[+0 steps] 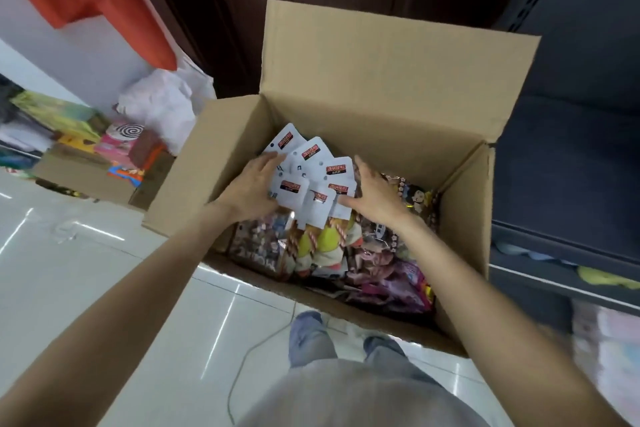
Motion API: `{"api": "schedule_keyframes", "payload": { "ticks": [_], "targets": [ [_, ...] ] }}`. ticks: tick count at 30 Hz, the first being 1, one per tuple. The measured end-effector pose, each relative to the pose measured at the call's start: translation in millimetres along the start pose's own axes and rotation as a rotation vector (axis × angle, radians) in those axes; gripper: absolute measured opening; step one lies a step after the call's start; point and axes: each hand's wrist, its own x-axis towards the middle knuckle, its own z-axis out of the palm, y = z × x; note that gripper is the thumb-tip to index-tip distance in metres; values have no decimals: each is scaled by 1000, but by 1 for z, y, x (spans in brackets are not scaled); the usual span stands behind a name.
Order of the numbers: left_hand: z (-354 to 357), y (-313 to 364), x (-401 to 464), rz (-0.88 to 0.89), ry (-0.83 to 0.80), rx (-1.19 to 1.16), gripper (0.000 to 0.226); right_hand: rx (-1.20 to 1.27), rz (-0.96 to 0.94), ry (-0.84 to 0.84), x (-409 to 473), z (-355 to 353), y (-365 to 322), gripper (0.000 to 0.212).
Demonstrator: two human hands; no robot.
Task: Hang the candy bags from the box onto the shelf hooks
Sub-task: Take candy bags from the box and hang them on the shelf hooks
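The work looks to be at its early stage. The cardboard box (367, 107) stands open on the tiled floor (86, 270), its flaps folded out, and it holds a heap of candy bags (311, 184) with more colourful packets underneath and to the right. No bag hangs on a hook in this view; no hooks show at all, so how much has already gone up cannot be told. The dark shelf (568, 149) runs along the right side of the box, and its visible levels carry only a few soft items low down. Judging from this, gathering a bunch is the step in hand, and carrying it to the hooks and threading each bag on is all left to do.

The bags being gathered lie fanned out in the middle of the box, their white header cards with red labels pointing away from the person. The left hand (252, 184) closes round the left edge of the fan, fingers curled over the cards. The right hand (372, 192) presses against the right edge with its fingers fairly straight, thumb reaching under the cards; whether it truly grips them cannot be told. The bunch sits between the two hands, touching both.

A second box (104, 170) of mixed goods stands on the floor to the left.
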Motion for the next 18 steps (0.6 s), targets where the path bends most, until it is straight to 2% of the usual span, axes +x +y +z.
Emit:
{"api": "schedule_keyframes", "payload": {
  "ticks": [2,5,9,11,15,18],
  "targets": [
    [-3,-7,14,57,-183,72,102,123,73,10,0,9,-4,94],
    [-6,-12,26,124,-358,214,104,260,108,139,-3,27,-11,71],
    [-12,-16,34,229,-313,261,97,367,214,271,-7,37,-20,60],
    [-13,-18,37,274,-306,273,89,354,235,283,-6,40,-24,60],
    [-15,-16,45,291,-254,158,59,313,261,285,-3,46,-32,67],
    [-18,-13,52,295,-283,128,54,255,259,319,-3,48,-34,64]
  ]
}}
